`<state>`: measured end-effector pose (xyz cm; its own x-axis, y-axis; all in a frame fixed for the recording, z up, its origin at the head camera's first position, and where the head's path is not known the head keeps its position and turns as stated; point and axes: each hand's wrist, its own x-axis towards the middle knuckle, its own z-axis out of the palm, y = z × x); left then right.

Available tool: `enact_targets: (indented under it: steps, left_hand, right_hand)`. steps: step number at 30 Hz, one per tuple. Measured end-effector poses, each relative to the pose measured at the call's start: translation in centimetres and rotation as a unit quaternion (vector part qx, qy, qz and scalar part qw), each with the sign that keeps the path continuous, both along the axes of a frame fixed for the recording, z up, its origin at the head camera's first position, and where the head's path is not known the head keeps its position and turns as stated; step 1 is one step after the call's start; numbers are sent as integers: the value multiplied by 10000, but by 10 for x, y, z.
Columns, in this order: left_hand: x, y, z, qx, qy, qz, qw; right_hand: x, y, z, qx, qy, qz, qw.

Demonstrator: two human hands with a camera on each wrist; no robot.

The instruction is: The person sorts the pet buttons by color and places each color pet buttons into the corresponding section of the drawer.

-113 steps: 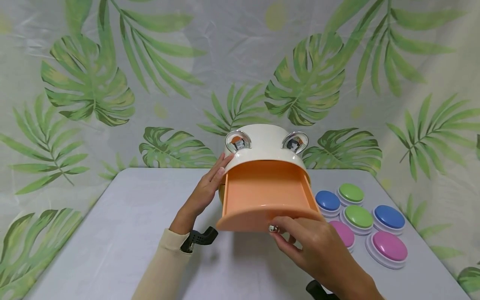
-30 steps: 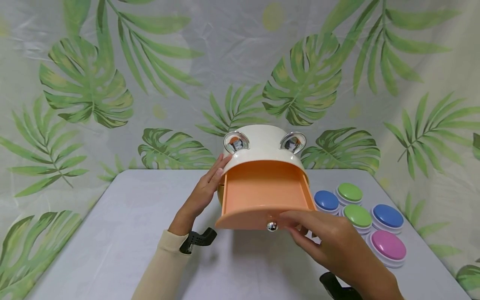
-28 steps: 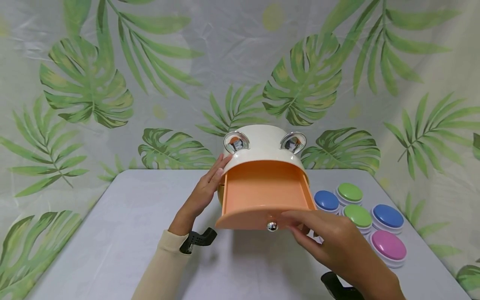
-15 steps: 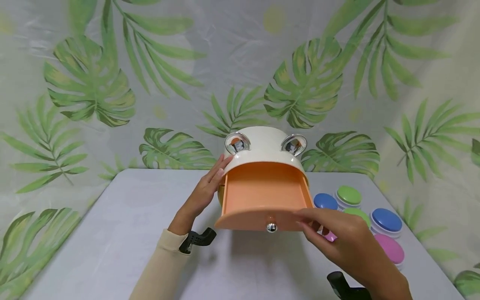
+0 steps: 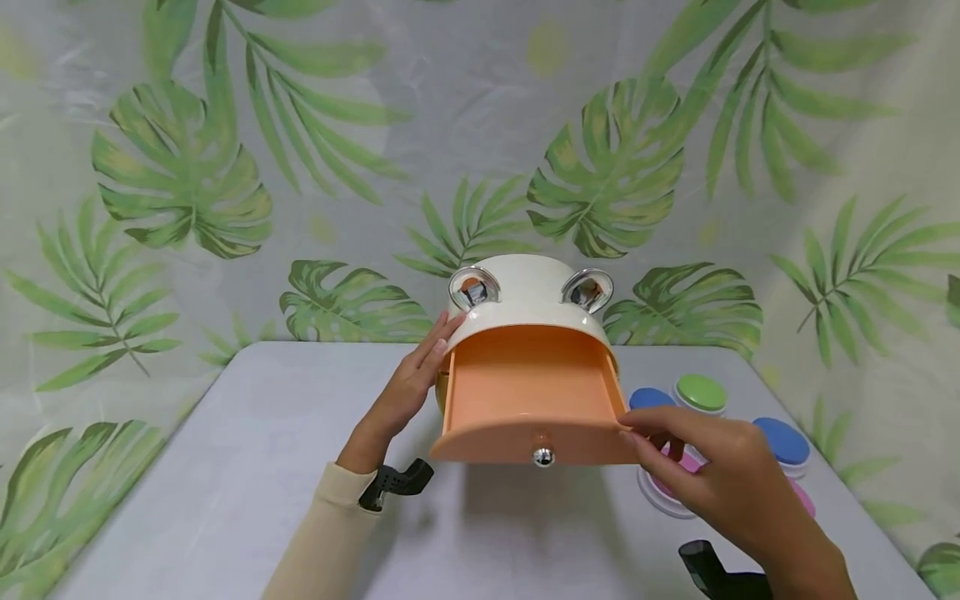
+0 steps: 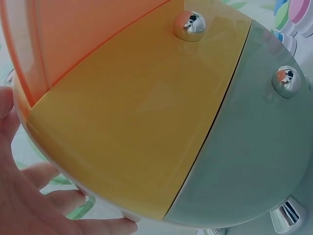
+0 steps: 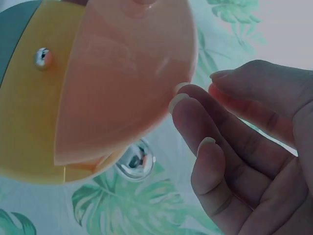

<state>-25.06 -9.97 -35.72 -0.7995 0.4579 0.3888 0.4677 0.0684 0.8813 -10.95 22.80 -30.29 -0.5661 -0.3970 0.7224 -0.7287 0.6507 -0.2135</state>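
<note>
A small frog-faced drawer cabinet [image 5: 525, 287] stands on the table, with a white top and two chrome-ringed eyes. Its orange drawer [image 5: 532, 387] is pulled out, and nothing lies in the part I can see. A chrome knob [image 5: 543, 457] sits on the drawer's front. Below are a yellow drawer [image 6: 127, 112] and a grey-green drawer [image 6: 244, 142], both closed. My left hand [image 5: 408, 379] rests with extended fingers against the cabinet's left side. My right hand [image 5: 731, 467] is at the right end of the orange front, fingertips at its edge, thumb and fingers apart in the right wrist view.
Several round push buttons on white bases stand at the table's right, among them a green button [image 5: 701, 392] and a blue button [image 5: 782, 440]. My right hand partly covers the pink ones. A leaf-patterned cloth [image 5: 480, 125] hangs behind the table [image 5: 300, 417].
My right hand has let go of the chrome knob and slid right along the orange front to its end. The drawer stays pulled out. My left hand has kept its place.
</note>
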Motion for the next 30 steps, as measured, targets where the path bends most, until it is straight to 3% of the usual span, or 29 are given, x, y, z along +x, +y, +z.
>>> enact_targets:
  steps: [12,19,30]
  left_hand:
    - [1,-2,0,-155,156,199,9996]
    - [0,1,1,-126,195,162,9996]
    - [0,-1,-1,-158,121,219,9996]
  right_hand:
    - [1,15,-8,7,78,-361,9993]
    - [1,26,-24,133,-410,-885,9951]
    - [-2,32,-68,-315,-1374,-1536,9780]
